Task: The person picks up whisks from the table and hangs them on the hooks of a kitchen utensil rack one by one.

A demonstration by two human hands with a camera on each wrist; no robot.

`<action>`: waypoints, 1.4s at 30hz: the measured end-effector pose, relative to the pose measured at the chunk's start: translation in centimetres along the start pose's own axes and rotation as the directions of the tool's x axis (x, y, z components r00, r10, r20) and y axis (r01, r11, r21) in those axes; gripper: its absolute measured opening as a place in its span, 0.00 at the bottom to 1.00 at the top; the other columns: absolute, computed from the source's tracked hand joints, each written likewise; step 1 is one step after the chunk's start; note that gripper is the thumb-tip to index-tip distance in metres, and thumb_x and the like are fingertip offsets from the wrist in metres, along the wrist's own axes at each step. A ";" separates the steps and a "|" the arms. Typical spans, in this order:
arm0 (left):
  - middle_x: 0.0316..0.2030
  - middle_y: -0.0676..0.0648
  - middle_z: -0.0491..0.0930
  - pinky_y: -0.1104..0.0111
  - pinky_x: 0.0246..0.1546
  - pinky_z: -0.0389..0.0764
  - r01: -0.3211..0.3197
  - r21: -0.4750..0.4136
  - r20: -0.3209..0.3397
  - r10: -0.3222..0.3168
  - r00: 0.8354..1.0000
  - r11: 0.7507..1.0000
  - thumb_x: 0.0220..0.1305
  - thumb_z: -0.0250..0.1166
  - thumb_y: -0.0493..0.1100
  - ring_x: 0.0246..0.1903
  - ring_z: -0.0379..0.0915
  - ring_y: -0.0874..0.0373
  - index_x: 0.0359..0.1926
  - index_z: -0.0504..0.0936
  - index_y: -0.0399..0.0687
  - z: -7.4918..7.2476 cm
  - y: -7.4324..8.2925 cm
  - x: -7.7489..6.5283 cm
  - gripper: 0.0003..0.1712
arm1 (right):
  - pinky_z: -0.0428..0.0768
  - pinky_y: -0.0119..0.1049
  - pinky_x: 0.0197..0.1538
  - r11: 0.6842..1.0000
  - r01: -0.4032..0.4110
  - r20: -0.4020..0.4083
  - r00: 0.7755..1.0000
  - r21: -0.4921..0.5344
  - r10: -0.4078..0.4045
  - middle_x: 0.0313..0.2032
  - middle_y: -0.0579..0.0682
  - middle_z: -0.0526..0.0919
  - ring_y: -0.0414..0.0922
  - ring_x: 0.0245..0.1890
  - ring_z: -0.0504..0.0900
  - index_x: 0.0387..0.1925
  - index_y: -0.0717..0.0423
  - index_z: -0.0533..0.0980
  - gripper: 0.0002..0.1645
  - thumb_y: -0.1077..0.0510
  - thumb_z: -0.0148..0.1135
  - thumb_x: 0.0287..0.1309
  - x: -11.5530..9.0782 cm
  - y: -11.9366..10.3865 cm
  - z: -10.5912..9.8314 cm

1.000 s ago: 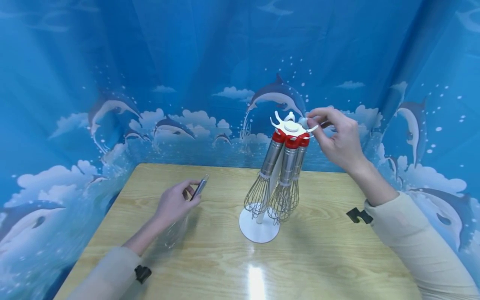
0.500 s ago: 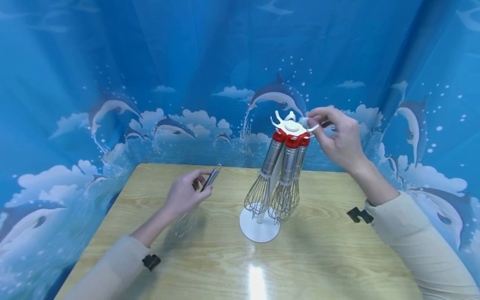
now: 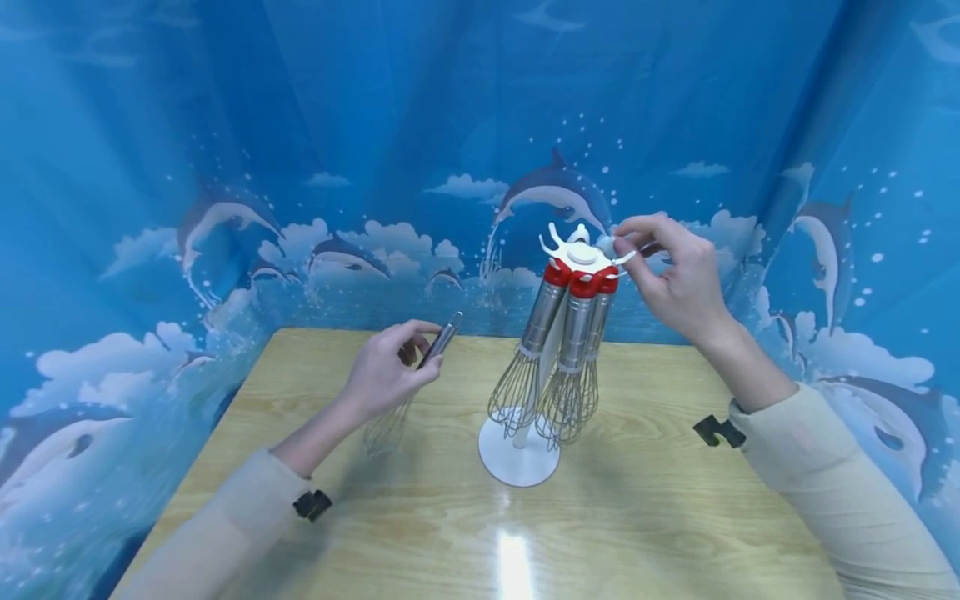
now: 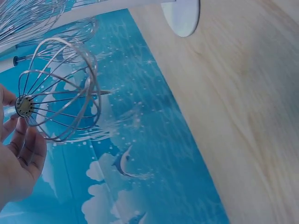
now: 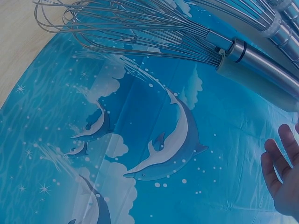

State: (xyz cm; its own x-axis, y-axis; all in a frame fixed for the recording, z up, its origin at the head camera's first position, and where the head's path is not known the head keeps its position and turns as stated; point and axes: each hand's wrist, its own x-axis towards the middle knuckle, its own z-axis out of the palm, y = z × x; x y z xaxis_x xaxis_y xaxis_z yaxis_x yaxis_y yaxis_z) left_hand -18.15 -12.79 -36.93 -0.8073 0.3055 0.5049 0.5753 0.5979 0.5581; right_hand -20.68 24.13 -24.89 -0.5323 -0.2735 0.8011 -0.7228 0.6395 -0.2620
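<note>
My left hand [image 3: 386, 371] holds a whisk by its metal handle [image 3: 444, 337], loop end up, over the table left of a white whisk stand [image 3: 517, 467]. In the left wrist view, the wire head of that whisk [image 4: 60, 93] spreads out below the fingers. At the top of the stand, my right hand [image 3: 678, 279] pinches the pale upper end of a hanging whisk [image 3: 606, 243] between thumb and fingers. Several red-topped metal whisks [image 3: 579, 325] hang from the stand's curved hooks. A pale-handled whisk [image 5: 259, 84] hangs among them in the right wrist view.
A wooden table [image 3: 637, 525] carries the stand. Behind and at both sides, a blue dolphin-print curtain [image 3: 420, 167] encloses the table. The hanging wire heads crowd round the stand's pole, just above its round base.
My left hand has moved right and away from me with the whisk, closer to the stand. The right hand and the hanging whisks keep their place.
</note>
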 end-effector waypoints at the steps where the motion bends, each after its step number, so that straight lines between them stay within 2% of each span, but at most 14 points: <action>1: 0.29 0.50 0.85 0.72 0.28 0.77 -0.007 -0.005 -0.002 0.007 1.000 1.000 0.61 0.74 0.38 0.26 0.74 0.61 0.55 0.86 0.45 -0.1 0.1 0.2 0.20 | 0.76 0.18 0.47 1.000 0.002 0.002 1.000 0.002 -0.002 0.40 0.59 0.88 0.34 0.37 0.80 0.50 0.65 0.81 0.10 0.67 0.65 0.68 0.0 0.0 0.1; 5: 0.29 0.50 0.85 0.71 0.27 0.76 -0.036 -0.010 -0.004 0.036 0.999 0.999 0.62 0.73 0.38 0.25 0.74 0.61 0.55 0.85 0.45 -0.4 0.7 0.8 0.20 | 0.76 0.17 0.48 1.000 0.009 0.005 1.000 0.003 -0.009 0.40 0.59 0.88 0.43 0.37 0.83 0.50 0.65 0.81 0.10 0.67 0.65 0.69 0.1 0.0 0.2; 7: 0.30 0.50 0.85 0.71 0.27 0.75 -0.050 -0.005 -0.004 0.049 0.999 0.999 0.62 0.73 0.38 0.25 0.73 0.61 0.56 0.85 0.45 -0.5 1.0 1.3 0.20 | 0.76 0.18 0.47 1.000 0.008 0.001 1.000 0.000 -0.008 0.40 0.60 0.88 0.44 0.36 0.83 0.50 0.65 0.81 0.10 0.67 0.65 0.69 0.0 0.0 0.2; 20: 0.30 0.46 0.84 0.71 0.26 0.76 -0.130 -0.065 0.003 0.131 0.991 0.989 0.63 0.72 0.38 0.24 0.73 0.60 0.57 0.85 0.43 -1.3 3.5 4.5 0.20 | 0.75 0.15 0.47 1.000 0.013 -0.012 1.000 0.006 -0.013 0.40 0.59 0.89 0.37 0.37 0.81 0.50 0.65 0.81 0.11 0.69 0.65 0.67 -0.1 0.3 0.0; 29: 0.31 0.46 0.86 0.71 0.27 0.75 -0.175 -0.063 0.017 0.176 0.984 0.983 0.64 0.72 0.38 0.25 0.74 0.59 0.57 0.84 0.43 -1.8 4.4 5.8 0.20 | 0.77 0.20 0.46 1.000 0.011 -0.007 1.000 0.012 -0.011 0.41 0.61 0.88 0.19 0.41 0.74 0.49 0.66 0.81 0.10 0.67 0.65 0.68 -0.1 0.3 0.0; 35: 0.31 0.45 0.86 0.71 0.27 0.77 -0.194 -0.088 0.028 0.197 0.980 0.977 0.65 0.71 0.38 0.25 0.75 0.59 0.58 0.84 0.42 -2.3 5.1 6.6 0.20 | 0.77 0.18 0.47 1.000 0.011 -0.013 1.000 0.004 -0.011 0.40 0.60 0.89 0.27 0.39 0.78 0.49 0.65 0.81 0.10 0.68 0.65 0.68 0.0 0.3 0.1; 42: 0.32 0.46 0.86 0.70 0.28 0.77 -0.270 -0.109 0.032 0.275 0.961 0.957 0.64 0.71 0.38 0.26 0.75 0.60 0.58 0.84 0.41 -2.8 6.1 7.7 0.20 | 0.75 0.16 0.47 1.000 0.009 -0.009 1.000 0.014 -0.009 0.40 0.62 0.89 0.21 0.40 0.75 0.49 0.66 0.81 0.10 0.67 0.64 0.68 -0.1 0.2 0.0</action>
State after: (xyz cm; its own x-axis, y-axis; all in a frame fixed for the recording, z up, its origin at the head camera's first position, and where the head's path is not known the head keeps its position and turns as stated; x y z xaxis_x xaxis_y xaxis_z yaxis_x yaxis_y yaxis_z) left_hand -20.51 -8.90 -27.78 -0.6221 0.4814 0.6174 0.7825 0.4087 0.4697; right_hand -20.81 24.28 -25.03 -0.5217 -0.2725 0.8084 -0.7335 0.6271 -0.2620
